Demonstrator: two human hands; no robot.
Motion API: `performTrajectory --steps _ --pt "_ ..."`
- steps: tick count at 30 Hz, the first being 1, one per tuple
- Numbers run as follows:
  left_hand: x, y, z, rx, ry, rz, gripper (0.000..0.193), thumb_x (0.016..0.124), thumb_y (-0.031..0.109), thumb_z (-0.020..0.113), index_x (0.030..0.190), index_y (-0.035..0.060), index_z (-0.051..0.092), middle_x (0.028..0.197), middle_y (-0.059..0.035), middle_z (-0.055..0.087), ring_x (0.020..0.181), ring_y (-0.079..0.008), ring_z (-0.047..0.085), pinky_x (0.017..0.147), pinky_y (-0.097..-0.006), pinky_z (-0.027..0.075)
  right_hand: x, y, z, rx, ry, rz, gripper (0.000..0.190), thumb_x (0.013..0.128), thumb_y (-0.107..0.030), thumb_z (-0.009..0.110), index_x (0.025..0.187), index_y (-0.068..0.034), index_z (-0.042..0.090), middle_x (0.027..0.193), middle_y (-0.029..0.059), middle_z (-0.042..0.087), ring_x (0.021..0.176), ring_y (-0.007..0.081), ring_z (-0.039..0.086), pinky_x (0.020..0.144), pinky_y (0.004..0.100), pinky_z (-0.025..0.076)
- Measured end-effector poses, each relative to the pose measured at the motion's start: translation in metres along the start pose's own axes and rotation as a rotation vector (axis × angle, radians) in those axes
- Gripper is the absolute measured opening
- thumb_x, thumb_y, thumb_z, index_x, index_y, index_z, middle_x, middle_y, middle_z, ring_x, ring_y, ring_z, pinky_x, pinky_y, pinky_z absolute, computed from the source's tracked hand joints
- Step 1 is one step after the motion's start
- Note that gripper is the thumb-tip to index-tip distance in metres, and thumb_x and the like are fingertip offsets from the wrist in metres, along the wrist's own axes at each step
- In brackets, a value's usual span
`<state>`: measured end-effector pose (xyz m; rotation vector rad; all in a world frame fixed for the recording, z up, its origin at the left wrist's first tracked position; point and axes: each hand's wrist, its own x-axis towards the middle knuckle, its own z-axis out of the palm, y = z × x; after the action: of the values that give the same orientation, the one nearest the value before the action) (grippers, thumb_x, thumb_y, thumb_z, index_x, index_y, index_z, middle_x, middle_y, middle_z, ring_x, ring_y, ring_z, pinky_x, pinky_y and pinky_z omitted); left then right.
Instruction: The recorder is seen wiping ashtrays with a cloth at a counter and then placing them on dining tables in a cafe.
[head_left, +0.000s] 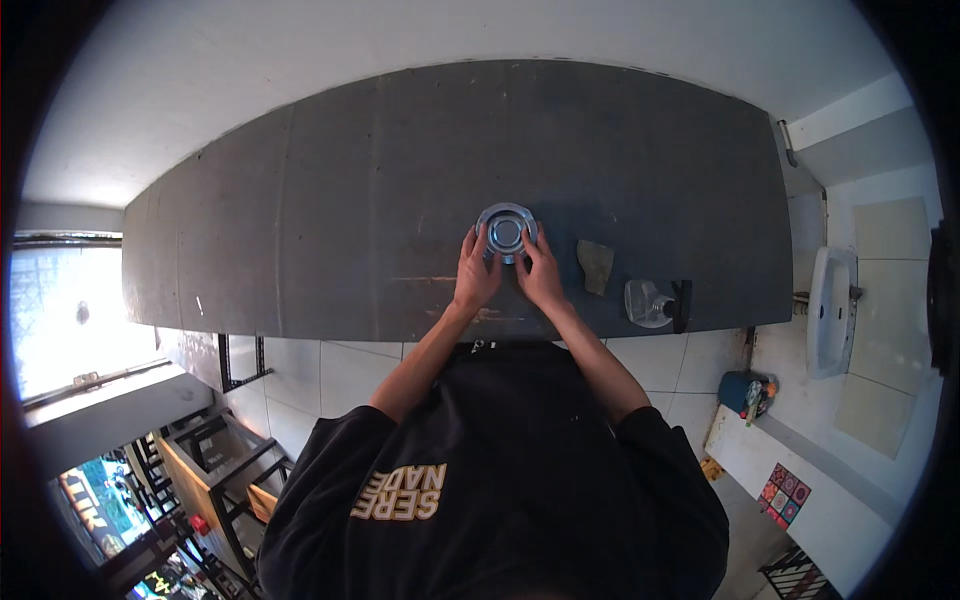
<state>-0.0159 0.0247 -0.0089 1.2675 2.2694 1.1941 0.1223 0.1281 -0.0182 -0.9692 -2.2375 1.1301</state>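
Note:
A round, shiny metal part (508, 233) with stepped rings and a small tab at its near side is between my hands, at the grey tabletop (337, 187). My left hand (475, 271) grips its left rim, fingers along the edge. On the opposite side, my right hand (538, 270) holds the right rim, with a finger lying over the top. Whether the part's underside touches the table is hidden. To the right of my right hand lies a flat, grey-green irregular piece (595, 267), its material unclear. Farther right is a clear plastic spray bottle (648, 304) on its side, with a black head.
A white wall runs along the table's far edge. Off the right end hangs a white washbasin (831, 311), with a dark blue container (739, 394) of small items below it. Wood-and-metal furniture (217, 457) stands behind me on the left, near a bright window (75, 315).

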Motion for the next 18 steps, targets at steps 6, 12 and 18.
performTrajectory --steps 6,12,18 --pt "-0.006 -0.001 -0.004 -0.162 -0.007 -0.11 0.074 0.089 0.007 0.078 0.156 -0.0041 0.048 0.153 -0.0345 0.05 0.138 -0.0484 0.057 0.114 -0.0483 0.05 -0.007 -0.003 0.004 0.021 -0.014 -0.039 0.069 0.098 -0.01 0.072 0.16 0.0 0.045 0.169 0.0364 0.025 0.155 0.0508 0.035 0.123 0.0499 0.041" --pt "-0.005 0.001 0.004 0.018 0.059 -0.054 0.077 0.088 0.01 0.083 0.158 0.0045 0.051 0.15 -0.0264 0.055 0.126 -0.0381 0.067 0.097 -0.0399 0.061 -0.007 -0.002 0.002 0.07 -0.019 -0.024 0.074 0.094 -0.014 0.077 0.159 0.0 0.046 0.169 0.0348 0.027 0.154 0.0497 0.036 0.124 0.0494 0.039" --pt "-0.033 0.013 -0.012 -0.06 -0.001 -0.16 0.075 0.086 0.012 0.083 0.154 0.0015 0.054 0.146 -0.0294 0.056 0.128 -0.0442 0.063 0.101 -0.0465 0.057 -0.027 -0.013 0.005 0.081 -0.037 0.001 0.075 0.089 -0.013 0.079 0.156 0.001 0.05 0.168 0.0342 0.031 0.153 0.0503 0.039 0.123 0.0486 0.042"
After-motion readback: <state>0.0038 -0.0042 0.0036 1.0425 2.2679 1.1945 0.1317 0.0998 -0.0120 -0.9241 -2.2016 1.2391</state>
